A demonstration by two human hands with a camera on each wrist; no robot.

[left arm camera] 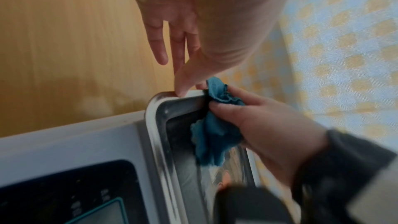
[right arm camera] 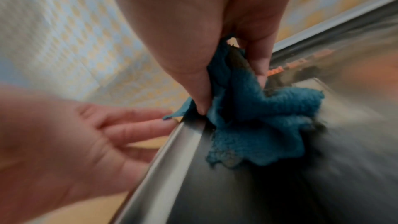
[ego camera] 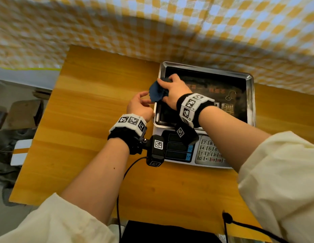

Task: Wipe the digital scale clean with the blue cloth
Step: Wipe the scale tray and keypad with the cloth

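Observation:
The digital scale point(ego camera: 210, 153) stands on the wooden table, with a steel weighing pan point(ego camera: 250, 95) and a keypad at its front. My right hand point(ego camera: 172, 88) grips the crumpled blue cloth point(ego camera: 157, 92) and holds it against the pan's left rim near the far corner. In the right wrist view the thumb and fingers pinch the cloth point(right arm camera: 258, 125), which drapes over the rim point(right arm camera: 172, 151). My left hand point(ego camera: 142, 102) is just left of the pan with its fingers straight and relaxed. In the left wrist view its thumb tip point(left arm camera: 183, 89) touches the pan rim point(left arm camera: 155, 134) beside the cloth point(left arm camera: 215, 135).
The wooden table point(ego camera: 93, 120) stretches to the left and front of the scale. A yellow checked curtain point(ego camera: 152, 23) hangs behind it. Black cables point(ego camera: 121, 190) run off the front edge. Boxes and clutter point(ego camera: 22, 113) lie on the floor at the left.

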